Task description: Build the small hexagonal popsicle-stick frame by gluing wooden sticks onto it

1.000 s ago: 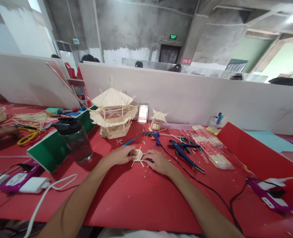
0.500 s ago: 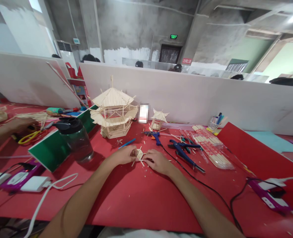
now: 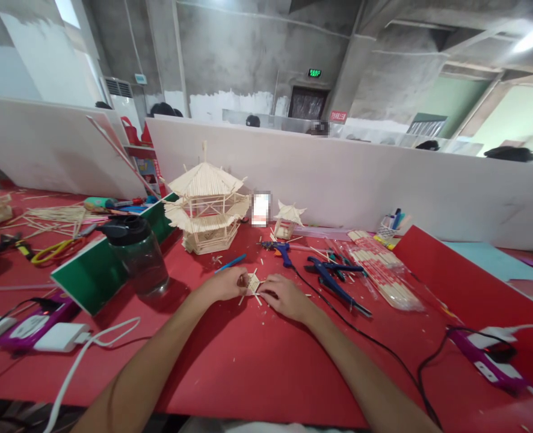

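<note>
Between my hands, on the red tabletop, is a small hexagonal frame of wooden sticks (image 3: 253, 281) with stick ends jutting out around it. My left hand (image 3: 229, 284) is closed on its left side, thumb and fingers pinched at the edge. From the right, my right hand (image 3: 286, 296) pinches at the frame's lower right edge; the fingers partly hide what they grip. A blue stick-like tool (image 3: 231, 263) lies just beyond my left hand. Behind stand a large two-tiered stick pavilion (image 3: 206, 207) and a small stick pavilion (image 3: 287, 220).
A blue glue gun (image 3: 283, 251), a blue cutter (image 3: 334, 279) and bagged sticks (image 3: 384, 270) lie to the right. A dark water bottle (image 3: 135, 255) stands left by a green board (image 3: 90, 270). Power strips (image 3: 487, 361) and cables flank the workspace; a white partition (image 3: 329, 174) closes the back.
The other person's hand and arm at the far left have gone out of view. My hands stay around the stick frame with barely any movement. The view has shifted slightly.
</note>
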A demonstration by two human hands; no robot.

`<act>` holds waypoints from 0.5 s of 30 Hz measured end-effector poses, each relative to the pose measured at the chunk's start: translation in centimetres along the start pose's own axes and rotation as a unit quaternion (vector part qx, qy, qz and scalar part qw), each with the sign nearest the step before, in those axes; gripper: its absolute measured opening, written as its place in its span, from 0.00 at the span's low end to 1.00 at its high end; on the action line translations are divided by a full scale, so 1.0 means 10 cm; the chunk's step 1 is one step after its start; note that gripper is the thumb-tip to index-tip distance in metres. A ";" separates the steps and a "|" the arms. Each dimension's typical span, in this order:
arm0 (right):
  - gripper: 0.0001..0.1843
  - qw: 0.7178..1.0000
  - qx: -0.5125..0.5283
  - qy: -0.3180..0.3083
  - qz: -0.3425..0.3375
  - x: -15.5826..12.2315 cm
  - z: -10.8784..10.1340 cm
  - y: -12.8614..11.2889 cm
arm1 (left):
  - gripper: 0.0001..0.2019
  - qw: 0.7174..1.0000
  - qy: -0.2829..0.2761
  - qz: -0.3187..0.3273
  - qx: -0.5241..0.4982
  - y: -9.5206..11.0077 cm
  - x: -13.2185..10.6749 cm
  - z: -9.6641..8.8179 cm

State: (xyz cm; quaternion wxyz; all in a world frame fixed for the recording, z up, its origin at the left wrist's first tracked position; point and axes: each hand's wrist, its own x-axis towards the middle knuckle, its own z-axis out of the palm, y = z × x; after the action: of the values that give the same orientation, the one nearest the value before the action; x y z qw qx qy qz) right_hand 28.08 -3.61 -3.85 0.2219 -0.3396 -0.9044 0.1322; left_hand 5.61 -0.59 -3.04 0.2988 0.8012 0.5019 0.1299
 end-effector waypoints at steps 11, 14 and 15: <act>0.08 1.000 0.002 0.010 -0.014 0.00 -0.02 -0.01 | 0.13 0.999 0.007 0.007 0.038 0.14 -0.11 -0.11; 0.07 1.000 0.003 0.016 -0.020 0.00 -0.03 -0.02 | 0.12 0.999 0.012 0.008 0.051 0.17 -0.14 -0.14; 0.07 1.000 0.004 0.018 -0.021 0.00 -0.04 -0.02 | 0.12 0.998 0.015 0.015 0.054 0.18 -0.15 -0.15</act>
State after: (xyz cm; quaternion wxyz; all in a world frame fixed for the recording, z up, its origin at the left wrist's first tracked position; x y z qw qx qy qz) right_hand 28.17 -3.74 -3.43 0.2426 -0.3222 -0.9065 0.1248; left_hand 5.44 -1.90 -0.63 0.2459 0.8215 0.5006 0.1189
